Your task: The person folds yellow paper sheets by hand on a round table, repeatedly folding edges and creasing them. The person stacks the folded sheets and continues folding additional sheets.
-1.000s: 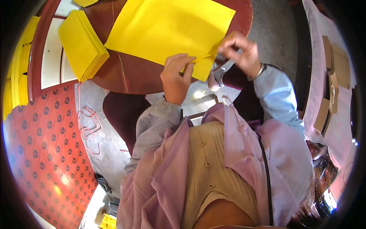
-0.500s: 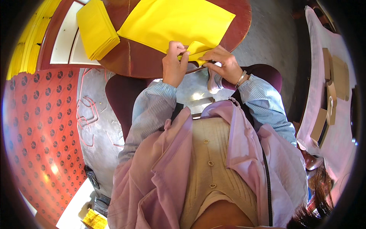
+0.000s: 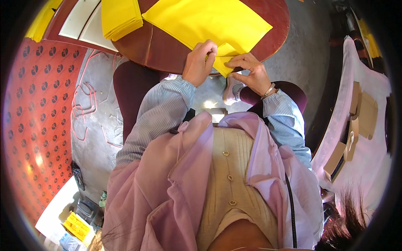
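Observation:
A large yellow sheet of paper (image 3: 209,21) lies on a round dark-red table (image 3: 167,46). My left hand (image 3: 200,62) pinches the sheet's near corner, fingers curled over a small fold. My right hand (image 3: 250,74), with a bracelet at the wrist, presses on the same folded corner from the right. Both hands are at the table's near edge, almost touching each other. To the upper left on the table sits a stack of yellow sheets (image 3: 120,17).
A red patterned mat (image 3: 37,117) covers the floor at left, beside grey concrete (image 3: 92,138). At right stands a pink-covered surface (image 3: 368,159) with brown cardboard pieces (image 3: 360,113). Yellow packets (image 3: 77,226) lie on the floor at lower left.
Both hands have come together on the sheet's near corner, and the corner is now folded over. The view has shifted so the table sits higher and the stack nearer the top.

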Demonstrator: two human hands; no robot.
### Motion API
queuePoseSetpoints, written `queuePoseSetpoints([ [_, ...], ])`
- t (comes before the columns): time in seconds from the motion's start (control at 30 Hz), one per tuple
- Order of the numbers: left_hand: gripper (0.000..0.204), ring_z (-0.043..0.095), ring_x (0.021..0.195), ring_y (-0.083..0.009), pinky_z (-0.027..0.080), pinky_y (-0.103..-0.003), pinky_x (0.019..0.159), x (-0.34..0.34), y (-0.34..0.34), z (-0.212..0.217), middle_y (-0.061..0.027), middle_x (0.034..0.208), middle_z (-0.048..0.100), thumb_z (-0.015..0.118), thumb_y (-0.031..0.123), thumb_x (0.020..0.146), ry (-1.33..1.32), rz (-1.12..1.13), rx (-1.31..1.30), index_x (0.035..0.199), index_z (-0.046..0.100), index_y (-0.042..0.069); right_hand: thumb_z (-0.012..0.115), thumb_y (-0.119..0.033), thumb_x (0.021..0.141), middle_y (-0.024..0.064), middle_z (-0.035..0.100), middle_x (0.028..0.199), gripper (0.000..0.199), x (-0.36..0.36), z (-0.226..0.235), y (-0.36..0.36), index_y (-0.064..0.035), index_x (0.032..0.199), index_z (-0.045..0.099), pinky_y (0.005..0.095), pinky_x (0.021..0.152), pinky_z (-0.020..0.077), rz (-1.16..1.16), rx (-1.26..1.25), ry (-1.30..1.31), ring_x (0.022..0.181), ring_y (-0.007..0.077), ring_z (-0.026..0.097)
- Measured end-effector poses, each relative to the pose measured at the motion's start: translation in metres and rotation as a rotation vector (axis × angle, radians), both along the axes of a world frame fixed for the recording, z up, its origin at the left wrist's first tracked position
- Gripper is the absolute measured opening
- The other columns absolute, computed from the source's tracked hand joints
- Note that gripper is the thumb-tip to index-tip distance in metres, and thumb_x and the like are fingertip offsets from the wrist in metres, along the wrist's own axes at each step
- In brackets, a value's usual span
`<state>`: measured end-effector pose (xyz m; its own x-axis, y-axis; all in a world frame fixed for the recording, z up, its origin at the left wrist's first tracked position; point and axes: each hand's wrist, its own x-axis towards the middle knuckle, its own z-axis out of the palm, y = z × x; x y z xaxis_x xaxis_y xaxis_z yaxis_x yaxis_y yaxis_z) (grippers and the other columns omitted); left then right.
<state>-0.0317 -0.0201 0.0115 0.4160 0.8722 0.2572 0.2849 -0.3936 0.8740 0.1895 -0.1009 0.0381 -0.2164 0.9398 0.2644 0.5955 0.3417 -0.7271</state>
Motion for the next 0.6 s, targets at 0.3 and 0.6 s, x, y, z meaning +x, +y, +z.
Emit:
queuePoseSetpoints([
  [0.3,0.012,0.069,0.116,-0.0353,0.057,-0.04,0.094,-0.009,-0.001,-0.006,-0.0178,0.111,0.073,0.069,-0.003,0.088,0.027,-0.117,0.226,0.09,0.07,0.009,0.083,-0.005,0.082,0.0103,0.071,0.102,0.021,-0.007,-0.002,-0.001,-0.0056,0.102,0.076,0.0388,0.087,0.0562,0.017,0.119,-0.064,0.098,0.0298,0.067],
  [0.6,0.024,0.069,0.116,-0.0328,0.059,-0.038,0.088,-0.012,-0.001,-0.006,-0.0167,0.118,0.072,0.069,-0.006,0.083,0.0,-0.131,0.118,0.099,0.076,0.012,0.083,-0.008,0.087,0.0094,0.071,0.092,0.013,-0.01,-0.009,0.001,-0.0038,0.097,0.076,0.0368,0.077,0.0565,-0.063,0.083,0.045,0.087,0.0268,0.069],
])
